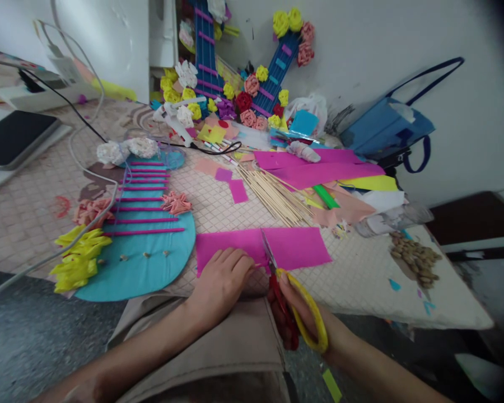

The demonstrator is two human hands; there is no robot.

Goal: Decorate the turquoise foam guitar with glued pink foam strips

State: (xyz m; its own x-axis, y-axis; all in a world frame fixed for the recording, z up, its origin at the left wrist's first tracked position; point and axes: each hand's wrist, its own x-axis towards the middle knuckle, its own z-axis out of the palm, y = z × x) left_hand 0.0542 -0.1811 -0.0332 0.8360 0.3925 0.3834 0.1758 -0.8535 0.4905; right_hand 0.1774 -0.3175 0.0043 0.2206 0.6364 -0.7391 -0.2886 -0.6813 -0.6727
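Pink sheet (302, 246) lies flat near the front edge of the desk (361, 285). The left hand (224, 280) rests palm-down on its left part; a thin pink piece shows at the fingertips, but I cannot tell whether they grip it. The right hand (302, 305) holds scissors (273, 267) by their handles, the blades over the sheet's middle. A blue guitar shape (147, 268) lies to the left, and thin sticks (277, 198) lie just behind the sheet.

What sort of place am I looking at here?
Likely a craft workspace: scissors at a magenta sheet, with a glue gun and a bundle of thin wooden sticks farther back on the table.
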